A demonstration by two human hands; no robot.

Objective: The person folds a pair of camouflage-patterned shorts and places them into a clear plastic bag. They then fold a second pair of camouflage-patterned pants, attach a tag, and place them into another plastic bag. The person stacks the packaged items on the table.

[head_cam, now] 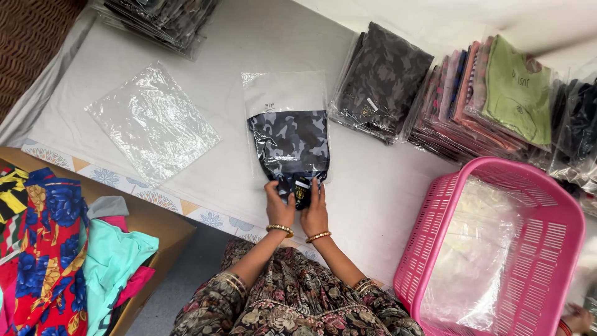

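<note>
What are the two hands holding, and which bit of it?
Both the left hand and the right hand hold the folded camouflage garment by its near end, where it sticks out of the clear plastic bag.

The near end of the folded camouflage garment is covered by the left hand and the right hand, so the tag between them is only partly seen. The stack of packed dark garments at the far edge is cut off by the frame. The cardboard box runs off the left edge. Another person's hand is cropped at the near right corner. The far right stacks are blurred.
</note>
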